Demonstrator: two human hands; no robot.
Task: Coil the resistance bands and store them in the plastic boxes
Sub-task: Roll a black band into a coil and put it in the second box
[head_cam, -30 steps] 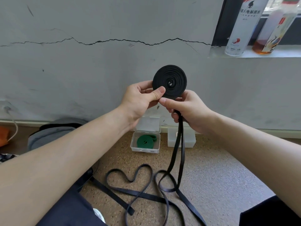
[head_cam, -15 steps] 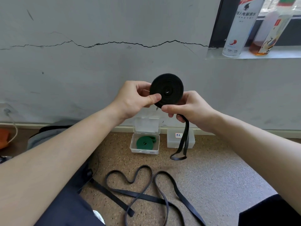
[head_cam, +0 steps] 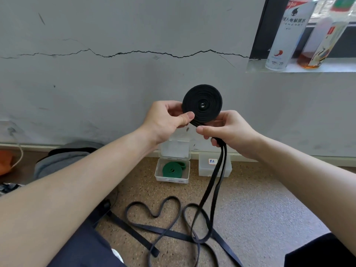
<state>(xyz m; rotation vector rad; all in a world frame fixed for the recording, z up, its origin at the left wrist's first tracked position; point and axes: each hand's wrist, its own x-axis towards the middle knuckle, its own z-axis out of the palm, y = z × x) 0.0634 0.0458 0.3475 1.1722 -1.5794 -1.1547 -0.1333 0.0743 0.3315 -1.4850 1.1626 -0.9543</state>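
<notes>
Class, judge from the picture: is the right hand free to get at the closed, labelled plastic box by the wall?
Probably not yet. The right hand grips the black band's loose strands, which hang in front of the labelled box. Letting go should clear the way; nothing else blocks it.

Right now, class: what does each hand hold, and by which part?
Left hand pinches the black coil at its lower-left rim; right hand holds the band's loose tail just under the coil.
</notes>
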